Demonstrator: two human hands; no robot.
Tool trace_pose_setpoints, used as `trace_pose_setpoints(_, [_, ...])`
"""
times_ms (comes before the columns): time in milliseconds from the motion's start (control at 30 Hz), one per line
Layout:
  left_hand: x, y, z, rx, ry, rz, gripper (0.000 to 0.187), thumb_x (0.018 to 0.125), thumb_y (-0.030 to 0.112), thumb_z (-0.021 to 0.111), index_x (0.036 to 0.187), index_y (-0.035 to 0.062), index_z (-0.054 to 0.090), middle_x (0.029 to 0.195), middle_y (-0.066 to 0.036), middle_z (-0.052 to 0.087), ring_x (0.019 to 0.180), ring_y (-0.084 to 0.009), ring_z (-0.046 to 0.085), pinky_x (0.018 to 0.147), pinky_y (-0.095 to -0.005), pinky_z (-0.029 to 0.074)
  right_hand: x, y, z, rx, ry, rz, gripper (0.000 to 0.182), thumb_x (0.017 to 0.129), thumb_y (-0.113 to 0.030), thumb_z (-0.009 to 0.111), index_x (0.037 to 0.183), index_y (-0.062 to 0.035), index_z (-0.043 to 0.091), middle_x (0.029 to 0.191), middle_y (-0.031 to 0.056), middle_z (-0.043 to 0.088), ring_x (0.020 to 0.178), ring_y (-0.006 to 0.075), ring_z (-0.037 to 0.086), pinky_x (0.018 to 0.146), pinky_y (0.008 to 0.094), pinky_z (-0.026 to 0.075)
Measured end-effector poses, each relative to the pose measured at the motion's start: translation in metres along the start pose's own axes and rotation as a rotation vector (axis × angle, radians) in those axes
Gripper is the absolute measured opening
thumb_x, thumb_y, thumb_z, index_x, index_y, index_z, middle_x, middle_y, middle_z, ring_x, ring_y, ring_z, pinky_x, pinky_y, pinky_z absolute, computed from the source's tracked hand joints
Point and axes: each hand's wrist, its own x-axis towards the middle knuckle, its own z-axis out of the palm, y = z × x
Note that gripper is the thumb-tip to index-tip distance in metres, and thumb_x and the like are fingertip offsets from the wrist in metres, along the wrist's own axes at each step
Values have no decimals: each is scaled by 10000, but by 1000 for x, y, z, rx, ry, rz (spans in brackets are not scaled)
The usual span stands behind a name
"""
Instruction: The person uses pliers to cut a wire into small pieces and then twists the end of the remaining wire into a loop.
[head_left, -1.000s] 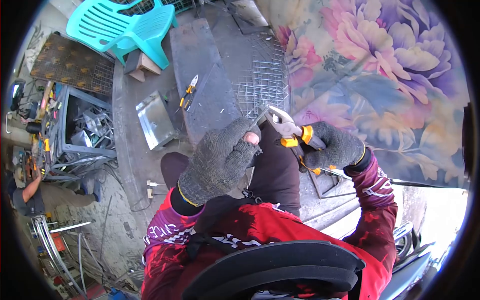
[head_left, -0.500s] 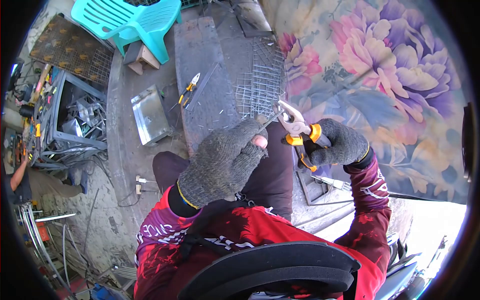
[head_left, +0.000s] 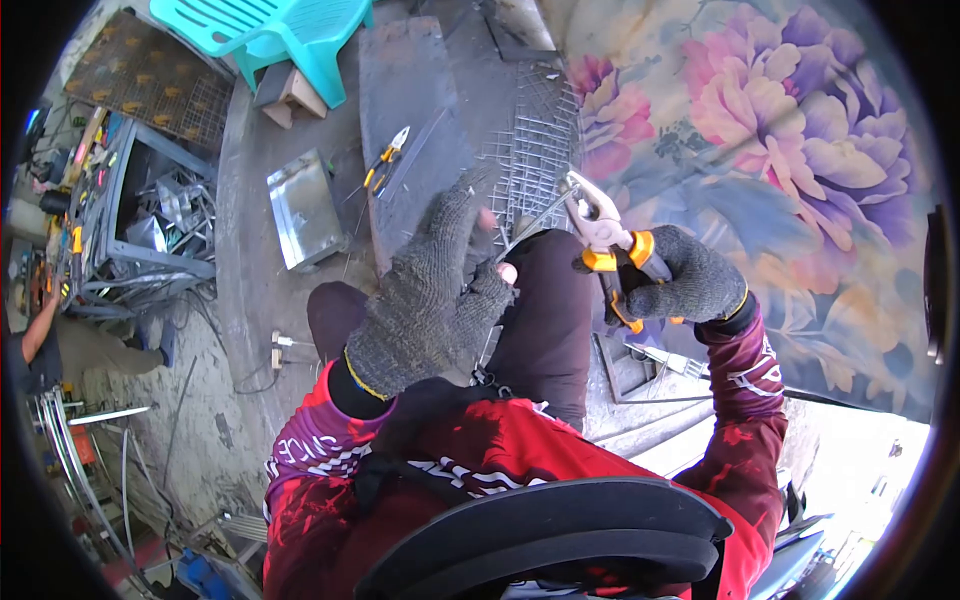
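My right hand (head_left: 690,275), in a grey knitted glove, is wrapped round a pair of pliers (head_left: 603,225) with orange and black handles. The jaws point up and to the left. At their tip is a thin metal rod (head_left: 538,221), slanting down toward my left hand (head_left: 430,285). That hand wears a matching glove with bare fingertips; thumb and fingers are spread apart, and the rod's lower end lies right by the thumb tip. Both hands are above my lap, near my raised knee (head_left: 550,300).
Beyond my lap, a metal plate (head_left: 410,90) carries a second pair of pliers (head_left: 387,158). Wire mesh (head_left: 535,140) lies right of it, a shiny metal box (head_left: 305,210) left. A turquoise chair (head_left: 290,40), a frame of scrap (head_left: 165,210), a floral sheet (head_left: 780,200) and another person's arm (head_left: 42,325) surround this.
My left hand's fingers have spread away from the rod, and the hand has drawn slightly left. My right hand has shifted a little to the right, still gripping the pliers.
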Motion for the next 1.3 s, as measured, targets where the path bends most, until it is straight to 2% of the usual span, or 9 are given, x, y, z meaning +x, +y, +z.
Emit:
trace_pose_setpoints(200, [-21,-16,-3,114,106,-22,441,902,189,673,1273,-18,552,1076,-224,605,973,-357,635,851,-429,494,13,18,7,112,77,-128,359,811,-89,795,1131,-14,653,940,36,700,844,103,637,790,277,523])
trace_pose_setpoints(267, [-25,-23,-10,62,-53,22,377,920,194,657,1224,-16,579,995,-202,635,900,-344,647,789,-426,500,20,28,11,88,87,-114,329,815,-91,785,1109,-24,654,914,16,678,827,100,616,774,269,509])
trace_pose_setpoints(500, [-29,-12,-3,5,-7,-47,267,920,142,634,1132,-17,597,948,-185,645,789,-332,644,648,-445,488,39,54,24,166,-206,-210,213,808,-167,784,877,-52,619,742,-29,572,677,63,486,603,258,406])
trace_pose_setpoints(567, [-29,-20,-4,269,104,426,239,893,101,650,1095,-17,597,955,-179,646,780,-339,642,625,-454,484,39,49,23,134,-209,-218,215,806,-160,784,865,-51,609,728,-27,559,667,63,483,597,259,406])
trace_pose_setpoints(700, [-30,-25,-6,302,33,476,256,869,71,666,1100,-17,598,971,-180,648,800,-351,637,617,-457,481,38,40,18,119,-215,-155,187,808,-125,745,861,8,624,779,38,630,697,129,575,690,290,485])
trace_pose_setpoints(900, [-30,-22,-2,408,137,536,220,885,76,653,1075,-18,593,982,-179,654,774,-336,645,617,-451,485,36,34,22,75,-186,-168,245,835,-158,772,1010,-29,660,814,-5,643,721,72,551,655,268,464])
trace_pose_setpoints(1067, [-26,-17,-3,-55,-54,155,190,914,96,639,1069,-4,594,904,-158,660,718,-331,650,592,-430,482,36,27,28,128,-187,-146,316,850,-172,777,1100,-27,650,869,-1,656,768,67,579,692,255,485])
trace_pose_setpoints(1167, [-25,-21,2,186,120,462,144,930,98,623,1025,-6,593,880,-166,648,714,-349,644,578,-437,478,38,37,25,100,-178,-117,334,844,-164,782,1114,-22,648,875,3,657,782,71,587,715,252,495])
trace_pose_setpoints(1300, [-26,-16,-2,175,69,404,145,933,92,619,1023,-19,597,895,-175,642,702,-347,635,563,-446,467,40,26,30,250,-334,-151,388,852,-129,757,1196,-23,611,935,9,654,833,79,590,749,248,496])
